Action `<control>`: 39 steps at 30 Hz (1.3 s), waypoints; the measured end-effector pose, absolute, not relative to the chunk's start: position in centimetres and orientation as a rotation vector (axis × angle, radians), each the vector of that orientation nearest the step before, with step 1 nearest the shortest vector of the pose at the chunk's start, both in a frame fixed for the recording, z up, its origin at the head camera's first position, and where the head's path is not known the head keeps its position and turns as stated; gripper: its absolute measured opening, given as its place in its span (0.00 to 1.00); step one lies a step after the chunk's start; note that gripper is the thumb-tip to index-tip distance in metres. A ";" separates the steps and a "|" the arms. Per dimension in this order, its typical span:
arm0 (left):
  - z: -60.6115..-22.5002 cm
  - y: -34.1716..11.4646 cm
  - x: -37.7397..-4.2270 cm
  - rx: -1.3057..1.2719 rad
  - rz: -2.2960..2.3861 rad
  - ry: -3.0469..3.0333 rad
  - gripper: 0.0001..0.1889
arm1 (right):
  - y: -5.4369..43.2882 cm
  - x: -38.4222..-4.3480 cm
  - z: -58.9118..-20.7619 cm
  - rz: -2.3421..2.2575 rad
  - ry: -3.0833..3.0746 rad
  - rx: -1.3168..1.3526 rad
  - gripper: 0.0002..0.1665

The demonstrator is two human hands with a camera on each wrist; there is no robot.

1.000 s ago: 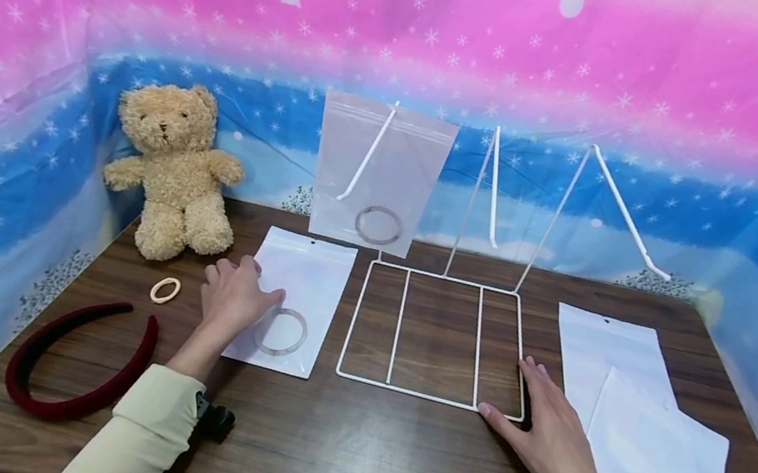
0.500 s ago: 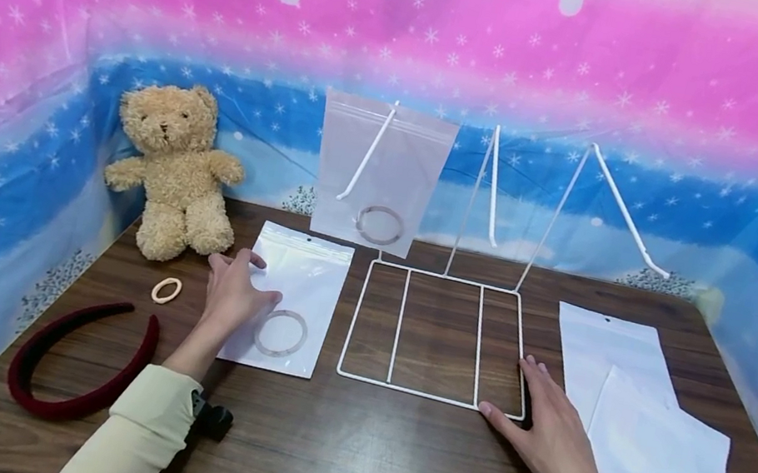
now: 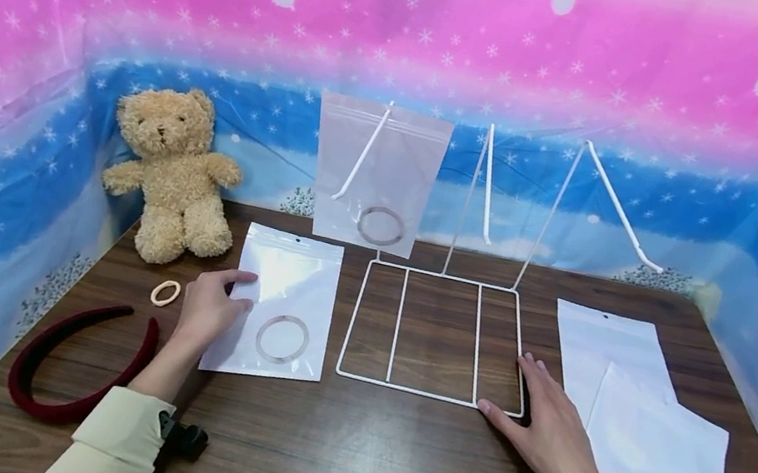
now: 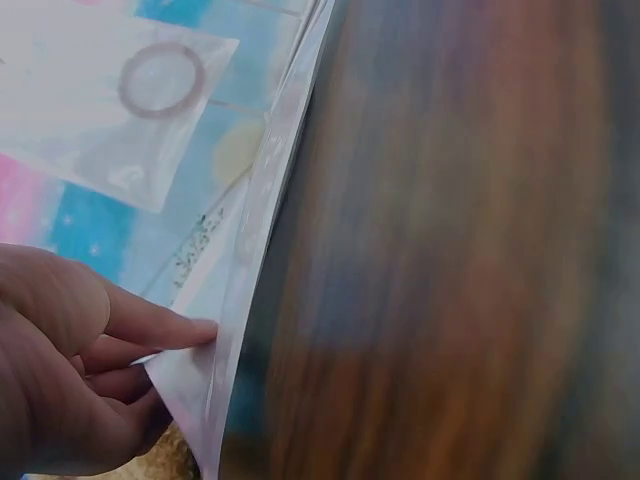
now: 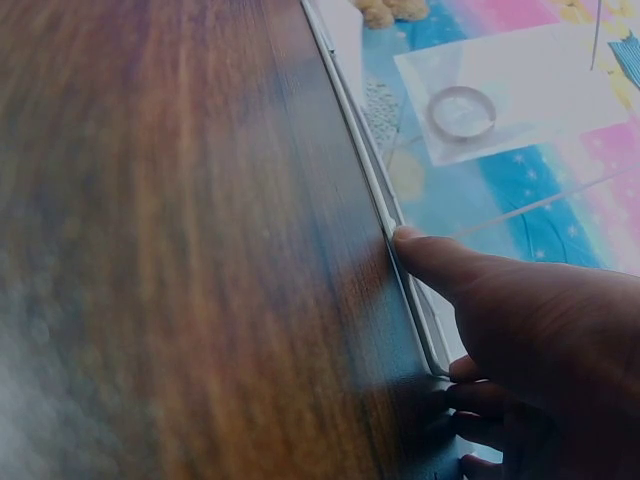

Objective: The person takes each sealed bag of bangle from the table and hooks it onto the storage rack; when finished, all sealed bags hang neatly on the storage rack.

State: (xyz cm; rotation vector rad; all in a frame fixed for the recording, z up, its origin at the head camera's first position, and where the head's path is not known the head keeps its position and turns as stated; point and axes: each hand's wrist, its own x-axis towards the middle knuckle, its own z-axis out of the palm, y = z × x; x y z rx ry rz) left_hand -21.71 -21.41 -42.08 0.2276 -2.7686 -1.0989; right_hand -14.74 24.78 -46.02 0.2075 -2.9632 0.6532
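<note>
My left hand [image 3: 210,308] pinches the left edge of a white zip bag [image 3: 302,282] with a ring-shaped bangle [image 3: 281,339] inside. In the left wrist view, the thumb lies on one face of the bag and the other fingers are around its edge, partly hidden. My right hand [image 3: 553,436] rests at the front right corner of a white wire display rack [image 3: 423,394]. Its thumb touches the front bar and its extended fingers lie along the side bar. Another bag [image 3: 410,166] hangs from the rack's left hook [image 3: 361,153], with a bangle showing low inside.
A teddy bear [image 3: 172,175] sits at the back left. A wooden ring [image 3: 165,293] and a dark red headband [image 3: 26,369] lie at the left. Two overlapping white bags [image 3: 675,458] lie at the right. The rack's middle hook [image 3: 490,184] and right hook [image 3: 623,208] project forward.
My left hand has moved slightly left and toward me, now gripping the bag's edge. The bag has shifted left with it. My right hand stays at the rack corner.
</note>
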 end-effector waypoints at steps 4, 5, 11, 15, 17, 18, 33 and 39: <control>-41.9 -21.8 -20.9 0.239 -1.141 -2.753 0.20 | 24.8 -14.8 -46.0 0.649 -2.963 0.207 0.60; -41.9 -21.8 -20.7 0.239 -1.152 -2.749 0.19 | 24.7 -14.8 -46.0 0.650 -2.962 0.207 0.60; -41.7 -22.1 -19.7 0.217 -1.208 -2.708 0.18 | 24.7 -14.7 -46.0 0.657 -2.957 0.215 0.60; -41.3 -22.2 -19.0 0.199 -1.205 -2.687 0.18 | 24.8 -14.7 -46.1 0.654 -2.960 0.211 0.60; -41.1 -22.2 -18.6 0.194 -1.197 -2.677 0.18 | 24.8 -14.7 -46.0 0.651 -2.962 0.208 0.60; -40.9 -22.3 -18.3 0.185 -1.188 -2.674 0.18 | 24.8 -14.8 -46.0 0.649 -2.965 0.207 0.60; -37.2 -21.0 -13.7 -0.133 -1.203 -2.488 0.19 | 24.8 -14.9 -46.1 0.640 -2.974 0.197 0.62; -35.2 -19.0 -12.1 -0.369 -1.312 -2.368 0.21 | 24.8 -14.9 -46.1 0.638 -2.973 0.200 0.62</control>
